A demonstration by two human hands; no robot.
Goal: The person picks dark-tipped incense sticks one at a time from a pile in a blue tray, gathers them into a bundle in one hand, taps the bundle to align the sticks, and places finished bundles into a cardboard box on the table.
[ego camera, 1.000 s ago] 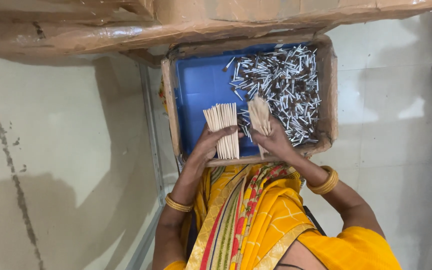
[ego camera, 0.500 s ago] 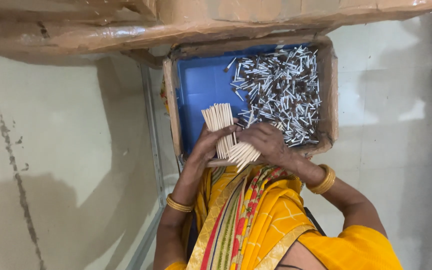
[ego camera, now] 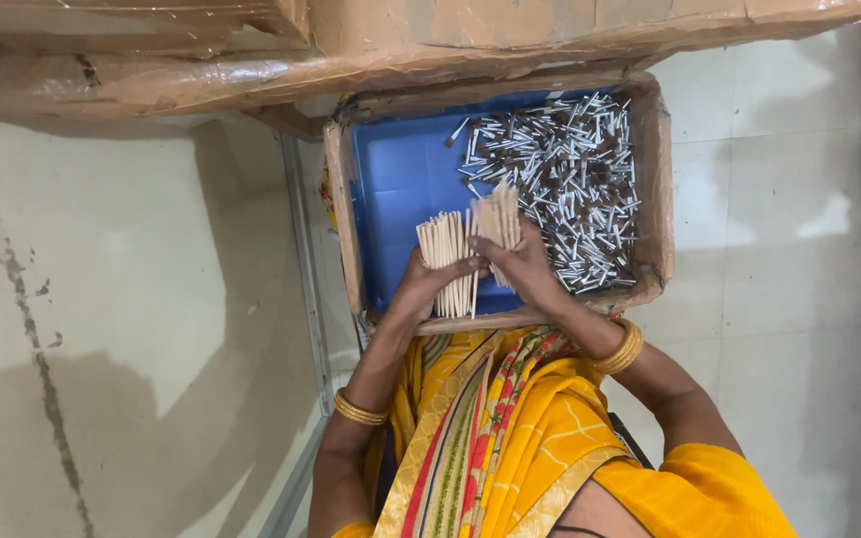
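Two bundles of pale sticks, one clenched in left hand (ego camera: 429, 282), other (ego camera: 498, 217) in right hand (ego camera: 528, 267), over blue-lined tray (ego camera: 396, 179).

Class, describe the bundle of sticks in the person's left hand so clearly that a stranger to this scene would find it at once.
Start at the shallow cardboard tray with the blue floor, in front of the person in yellow. At its near edge the left hand grips an upright bundle of pale wooden sticks. It is the larger, squarer bundle, left of the fanned one in the right hand, unlike the loose dark-tipped pieces heaped at the right.
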